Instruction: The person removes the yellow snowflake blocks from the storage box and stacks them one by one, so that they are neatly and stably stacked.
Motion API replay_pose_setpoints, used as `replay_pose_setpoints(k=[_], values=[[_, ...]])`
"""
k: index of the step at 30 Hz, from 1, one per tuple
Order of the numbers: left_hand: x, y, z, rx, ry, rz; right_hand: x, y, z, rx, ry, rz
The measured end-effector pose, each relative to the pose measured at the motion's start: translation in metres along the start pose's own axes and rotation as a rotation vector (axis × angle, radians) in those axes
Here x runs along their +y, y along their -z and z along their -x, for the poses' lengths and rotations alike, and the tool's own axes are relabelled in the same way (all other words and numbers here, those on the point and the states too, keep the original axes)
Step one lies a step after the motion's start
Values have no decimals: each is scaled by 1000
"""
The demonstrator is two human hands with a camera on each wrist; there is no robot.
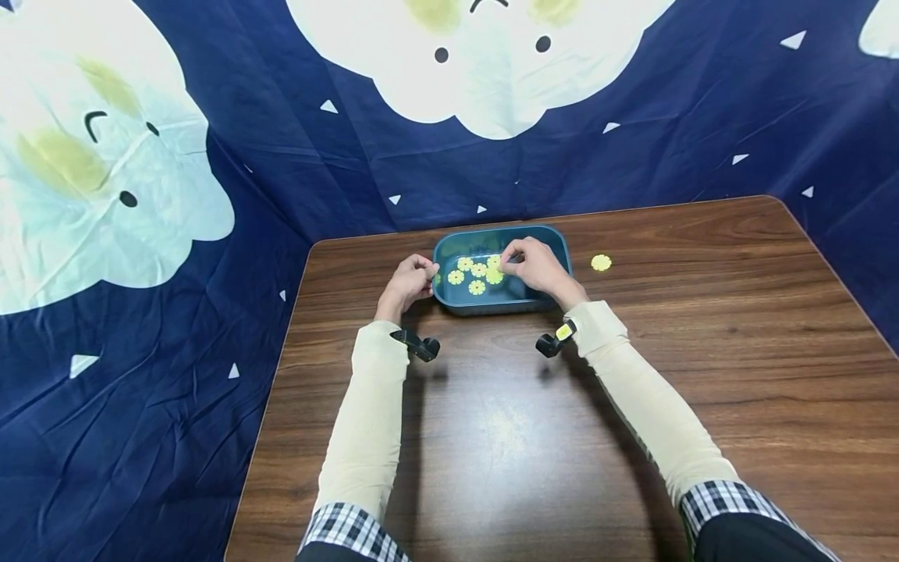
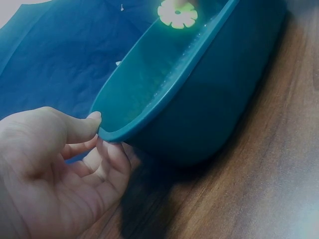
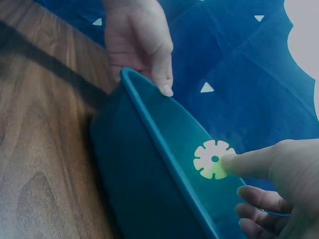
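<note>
1. Your left hand (image 1: 410, 281) pinches the teal bin (image 1: 492, 310).
2. Your right hand (image 1: 537, 264) pinches a yellow disc (image 3: 205, 163) at its fingertips (image 3: 228, 163), over the bin.
3. A loose disc (image 1: 601, 262) lies right of that hand.

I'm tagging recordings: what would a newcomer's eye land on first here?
Probably the two white clouds with drawn faces on the dark blue cloth behind and left of the table. Next, the teal bin near the table's far edge: the right hand pinches a yellow flower-shaped disc over it, the left hand grips its left end. A lone disc lies right of the bin.
</note>
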State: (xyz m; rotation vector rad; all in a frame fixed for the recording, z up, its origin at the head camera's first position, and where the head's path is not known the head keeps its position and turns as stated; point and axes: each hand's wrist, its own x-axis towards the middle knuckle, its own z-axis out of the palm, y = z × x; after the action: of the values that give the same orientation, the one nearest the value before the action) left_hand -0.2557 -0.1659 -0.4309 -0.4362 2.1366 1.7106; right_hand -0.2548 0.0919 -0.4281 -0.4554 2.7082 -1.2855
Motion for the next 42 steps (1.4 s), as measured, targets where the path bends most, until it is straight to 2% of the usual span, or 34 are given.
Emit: replay_pose_setpoints(k=[12,31,42], values=[[0,0,1,0,0,-5,2,14,4,98,1,-45],[-1,0,0,-1,0,-16,24,42,16,214,-104,-93],[-1,-1,0,6,0,-21,42,57,26,250,-151,-129]])
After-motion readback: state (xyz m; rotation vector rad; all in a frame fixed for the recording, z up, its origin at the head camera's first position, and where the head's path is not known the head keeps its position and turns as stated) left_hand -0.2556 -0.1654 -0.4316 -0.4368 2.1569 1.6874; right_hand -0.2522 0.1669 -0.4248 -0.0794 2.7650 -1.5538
